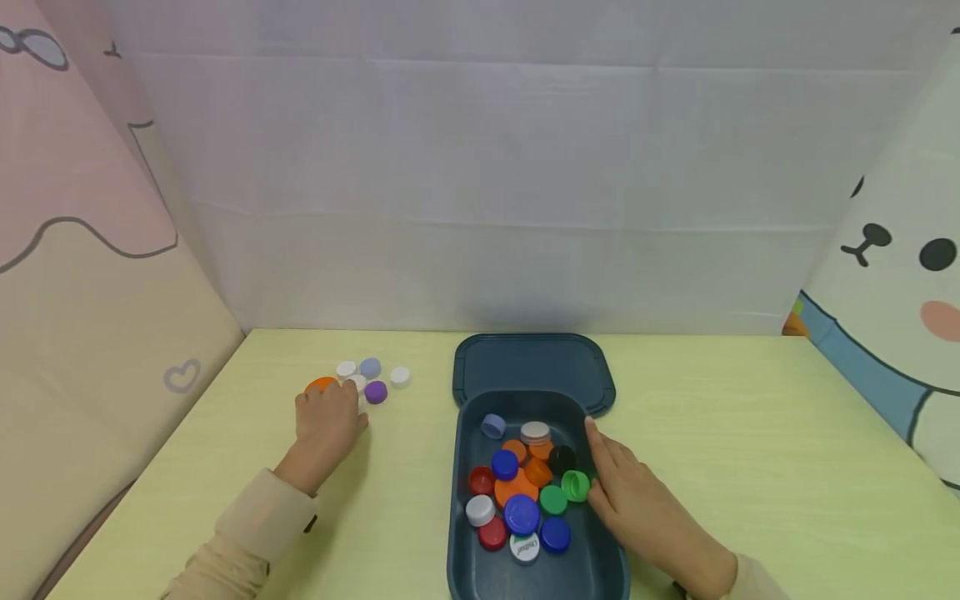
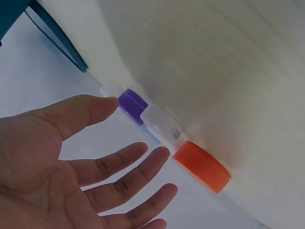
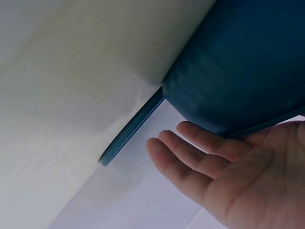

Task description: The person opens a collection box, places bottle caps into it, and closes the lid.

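Note:
My left hand [image 1: 327,423] is over a loose group of bottle caps on the left of the table. In the left wrist view its thumb and fingers stand apart with nothing between them. Close to the fingertips are a purple cap [image 2: 132,106], a white cap [image 2: 162,125] and an orange cap [image 2: 202,166]. My right hand [image 1: 647,507] lies along the right wall of a dark blue box [image 1: 463,500], fingers extended. Inside the box sit many caps, including a blue cap [image 1: 521,515], a green cap [image 1: 553,500], a black cap [image 1: 562,460] and a red cap [image 1: 492,534].
The dark blue lid [image 1: 532,362] lies flat behind the box, its front edge overlapped by the box in the head view. A pale blue cap [image 1: 370,367] and another white cap [image 1: 401,377] lie beyond the left hand. A white sheet [image 1: 510,167] hangs along the table's back.

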Motion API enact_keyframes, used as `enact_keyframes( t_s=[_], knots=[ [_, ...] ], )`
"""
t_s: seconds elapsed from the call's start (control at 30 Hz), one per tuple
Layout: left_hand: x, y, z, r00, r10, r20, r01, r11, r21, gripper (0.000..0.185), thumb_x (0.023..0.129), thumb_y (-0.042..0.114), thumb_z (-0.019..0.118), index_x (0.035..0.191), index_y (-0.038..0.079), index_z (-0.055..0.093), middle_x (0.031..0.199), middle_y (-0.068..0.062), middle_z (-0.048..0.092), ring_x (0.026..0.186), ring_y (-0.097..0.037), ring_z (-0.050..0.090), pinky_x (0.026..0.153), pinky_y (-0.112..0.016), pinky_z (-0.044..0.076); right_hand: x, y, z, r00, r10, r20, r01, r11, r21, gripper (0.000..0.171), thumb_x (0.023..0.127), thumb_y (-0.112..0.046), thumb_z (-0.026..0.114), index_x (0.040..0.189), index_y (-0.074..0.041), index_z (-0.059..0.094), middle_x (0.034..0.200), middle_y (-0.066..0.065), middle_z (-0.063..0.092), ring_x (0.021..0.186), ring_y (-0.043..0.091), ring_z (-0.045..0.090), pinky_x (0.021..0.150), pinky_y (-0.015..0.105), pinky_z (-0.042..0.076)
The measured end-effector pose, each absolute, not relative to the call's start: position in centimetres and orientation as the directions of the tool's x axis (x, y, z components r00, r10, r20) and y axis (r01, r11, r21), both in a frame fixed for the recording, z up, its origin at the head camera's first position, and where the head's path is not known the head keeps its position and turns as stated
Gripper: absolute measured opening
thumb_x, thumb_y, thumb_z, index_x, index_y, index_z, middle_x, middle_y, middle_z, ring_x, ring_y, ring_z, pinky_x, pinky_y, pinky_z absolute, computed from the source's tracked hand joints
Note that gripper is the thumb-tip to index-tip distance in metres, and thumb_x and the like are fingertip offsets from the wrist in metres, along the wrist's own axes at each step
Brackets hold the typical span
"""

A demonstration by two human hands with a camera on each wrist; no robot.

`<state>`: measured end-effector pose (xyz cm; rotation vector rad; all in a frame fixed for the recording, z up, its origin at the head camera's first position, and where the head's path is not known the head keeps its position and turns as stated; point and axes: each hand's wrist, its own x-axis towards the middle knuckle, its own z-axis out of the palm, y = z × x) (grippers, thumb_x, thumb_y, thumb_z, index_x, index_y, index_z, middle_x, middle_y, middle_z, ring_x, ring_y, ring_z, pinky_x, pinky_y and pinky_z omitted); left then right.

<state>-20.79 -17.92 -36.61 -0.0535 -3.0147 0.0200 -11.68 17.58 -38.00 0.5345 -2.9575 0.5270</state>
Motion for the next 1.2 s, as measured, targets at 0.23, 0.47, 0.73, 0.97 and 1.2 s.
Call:
enact_keyframes(
  t_s=[0.23,0.47,0.73,0.97,1.2],
  knots=[
    [-21.3,-18.5,-36.7,-0.998,-0.012,0.063,-0.011,1.0,0.011,0.026,0.078,0.019,0.062,0.085,-0.005,0.054,0.075,-0.017,0.055,0.078,-0.041,0.053,0.069,-0.049,0.042,-11.7,17.6,-38.1,-0.933,-0.325,0.157,-0.359,0.878,-0.316,0.061,0.087,-0.014,0.049,0.142,0.002,0.027,0.136,0.019,0.044,0.122,0.033,0.046,0.092,0.051,0.043],
    [-21.9,-18.7,-37.2,-0.998,-0.036,0.059,-0.035,0.999,0.025,0.019,0.076,0.015,0.06,0.078,-0.003,0.053,0.069,-0.014,0.051,0.074,-0.037,0.051,0.068,-0.047,0.041,-11.7,17.6,-38.2,-0.935,-0.321,0.153,-0.354,0.879,-0.318,0.061,0.087,-0.014,0.049,0.142,0.001,0.026,0.137,0.019,0.044,0.122,0.033,0.045,0.093,0.051,0.042],
    [-22.1,-18.8,-37.4,-0.998,-0.027,0.062,-0.025,0.999,0.032,0.021,0.078,0.018,0.061,0.073,-0.002,0.054,0.067,-0.013,0.051,0.072,-0.037,0.051,0.065,-0.046,0.041,-11.7,17.6,-38.2,-0.934,-0.324,0.151,-0.356,0.876,-0.326,0.061,0.087,-0.014,0.049,0.142,0.001,0.025,0.137,0.019,0.043,0.122,0.033,0.045,0.093,0.051,0.042],
    [-22.5,-18.9,-37.9,-0.998,-0.026,0.063,-0.025,0.999,0.028,0.025,0.079,0.022,0.063,0.076,-0.002,0.055,0.067,-0.014,0.054,0.075,-0.039,0.051,0.068,-0.047,0.041,-11.7,17.6,-38.1,-0.936,-0.322,0.144,-0.352,0.878,-0.324,0.061,0.088,-0.014,0.048,0.143,0.001,0.024,0.137,0.019,0.043,0.122,0.033,0.045,0.093,0.051,0.042],
    [-22.2,-18.6,-37.6,-0.998,-0.03,0.055,-0.028,0.999,0.036,0.025,0.078,0.019,0.062,0.083,-0.004,0.054,0.07,-0.017,0.056,0.078,-0.04,0.052,0.072,-0.05,0.042,-11.7,17.6,-38.2,-0.937,-0.319,0.143,-0.349,0.879,-0.326,0.062,0.087,-0.014,0.048,0.143,0.001,0.024,0.136,0.019,0.044,0.122,0.033,0.046,0.094,0.05,0.042]
  ],
)
